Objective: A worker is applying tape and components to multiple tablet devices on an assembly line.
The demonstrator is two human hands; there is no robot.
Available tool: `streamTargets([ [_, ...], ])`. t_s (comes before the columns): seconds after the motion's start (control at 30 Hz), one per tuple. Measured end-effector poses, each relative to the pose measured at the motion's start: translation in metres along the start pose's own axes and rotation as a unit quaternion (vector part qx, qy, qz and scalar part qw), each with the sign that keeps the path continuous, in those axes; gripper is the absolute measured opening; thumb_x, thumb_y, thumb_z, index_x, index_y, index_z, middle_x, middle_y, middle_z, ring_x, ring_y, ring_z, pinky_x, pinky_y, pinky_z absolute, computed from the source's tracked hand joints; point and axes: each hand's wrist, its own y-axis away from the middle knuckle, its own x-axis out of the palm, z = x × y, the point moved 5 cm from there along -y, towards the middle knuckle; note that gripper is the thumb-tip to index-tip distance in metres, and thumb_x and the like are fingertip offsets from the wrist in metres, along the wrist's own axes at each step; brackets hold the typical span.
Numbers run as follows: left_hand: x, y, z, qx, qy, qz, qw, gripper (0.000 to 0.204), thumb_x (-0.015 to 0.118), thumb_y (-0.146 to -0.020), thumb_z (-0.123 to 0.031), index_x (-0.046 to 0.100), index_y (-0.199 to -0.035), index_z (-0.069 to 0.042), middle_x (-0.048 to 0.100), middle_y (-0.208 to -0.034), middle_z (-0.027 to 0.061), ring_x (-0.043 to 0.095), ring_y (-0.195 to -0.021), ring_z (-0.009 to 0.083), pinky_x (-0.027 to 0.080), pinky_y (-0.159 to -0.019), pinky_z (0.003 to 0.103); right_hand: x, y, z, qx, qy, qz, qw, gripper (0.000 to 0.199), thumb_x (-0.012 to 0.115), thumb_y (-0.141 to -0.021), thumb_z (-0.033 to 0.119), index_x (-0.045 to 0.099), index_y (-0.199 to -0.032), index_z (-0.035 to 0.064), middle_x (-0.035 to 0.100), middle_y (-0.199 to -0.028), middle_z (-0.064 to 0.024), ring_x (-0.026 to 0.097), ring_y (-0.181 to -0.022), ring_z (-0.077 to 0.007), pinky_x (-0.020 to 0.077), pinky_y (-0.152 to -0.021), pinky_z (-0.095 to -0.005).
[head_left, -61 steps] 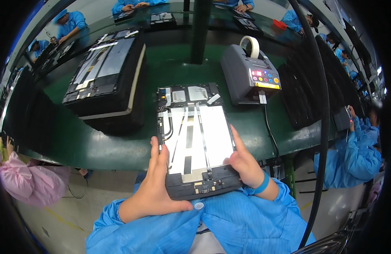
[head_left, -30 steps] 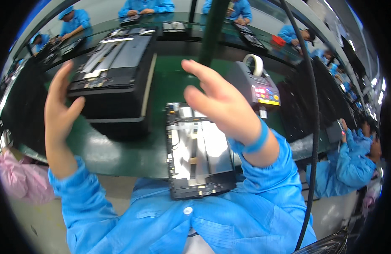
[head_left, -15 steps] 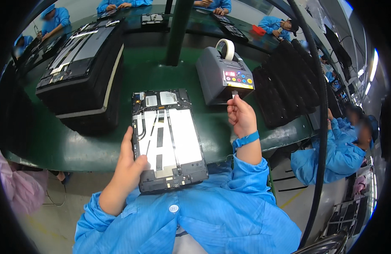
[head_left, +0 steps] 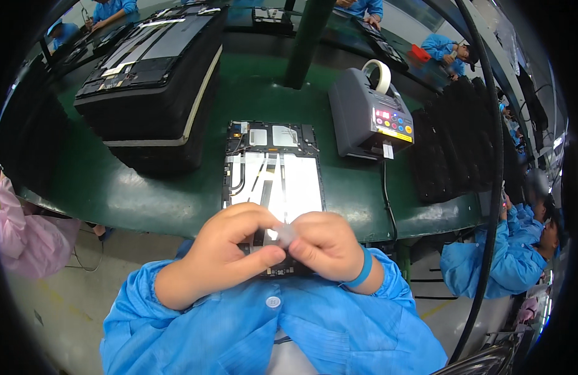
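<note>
The right hand [head_left: 326, 247], now drawn back from the dispenser [head_left: 364, 128], meets the left hand [head_left: 229, 247], fingertips closed on a translucent strip [head_left: 282, 236], apparently tape: work seems to have passed from fetching to handling. Beneath lies the opened tablet [head_left: 304, 181], across the near edge of the bench [head_left: 157, 212], its lower end partly hidden by both hands. Beyond stand a stack [head_left: 139, 112], left, and a green post [head_left: 309, 50].

Bright light glares off the silvery panel [head_left: 304, 181]; fisheye distortion bends the green bench [head_left: 145, 203].
</note>
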Motion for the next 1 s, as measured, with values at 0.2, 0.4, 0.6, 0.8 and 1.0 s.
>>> streamTargets([
  [0.2,-0.004,0.006,0.009,0.072,0.013,-0.119,0.990,0.006,0.073,-0.075,-0.003,0.069,-0.079,-0.001,0.065,-0.075,0.0083,0.060,-0.065,0.0177,0.046,-0.060,0.027,-0.005,0.003,0.003,0.007,0.127,-0.053,0.990,0.018,0.059,-0.087,0.020,0.065,-0.079,0.0048,0.057,-0.064,-0.0088,0.056,-0.056,-0.0273,0.0432,-0.053,-0.0364],
  [0.4,-0.008,0.001,0.008,0.142,0.025,-0.089,0.986,0.018,0.074,-0.073,-0.006,0.070,-0.089,0.001,0.065,-0.076,0.0091,0.060,-0.068,0.0195,0.046,-0.061,0.029,-0.009,-0.011,0.014,-0.042,0.080,-0.058,0.994,0.007,0.069,-0.075,0.009,0.065,-0.080,0.0054,0.063,-0.079,-0.0098,0.060,-0.072,-0.0280,0.0470,-0.063,-0.0351],
  [0.6,-0.040,-0.003,0.021,0.126,-0.207,-0.243,0.939,0.024,0.069,-0.072,-0.004,0.067,-0.094,0.003,0.064,-0.085,0.0139,0.061,-0.075,0.0273,0.048,-0.066,0.034,-0.031,-0.028,-0.004,0.031,0.120,-0.108,0.986,0.006,0.064,-0.080,0.010,0.063,-0.078,0.0043,0.062,-0.074,-0.0104,0.059,-0.068,-0.0259,0.0454,-0.059,-0.0336],
  [0.8,-0.055,-0.025,0.046,0.106,-0.425,-0.230,0.869,0.017,0.065,-0.075,-0.009,0.067,-0.091,-0.001,0.060,-0.083,0.0093,0.060,-0.079,0.0279,0.050,-0.068,0.037,-0.013,-0.086,-0.021,0.025,0.184,-0.010,0.983,0.036,0.065,-0.077,0.009,0.054,-0.111,0.0053,0.063,-0.096,-0.0152,0.062,-0.086,-0.0318,0.0489,-0.073,-0.0411],
  [1.0,-0.055,-0.030,0.056,0.025,-0.385,-0.204,0.900,0.023,0.061,-0.081,-0.013,0.065,-0.100,-0.002,0.061,-0.091,0.0115,0.061,-0.080,0.0305,0.050,-0.069,0.037,0.002,-0.131,-0.056,-0.009,0.318,0.063,0.946,0.038,0.065,-0.074,0.002,0.057,-0.111,0.0071,0.064,-0.085,-0.0121,0.061,-0.081,-0.0314,0.0488,-0.068,-0.0379],
])
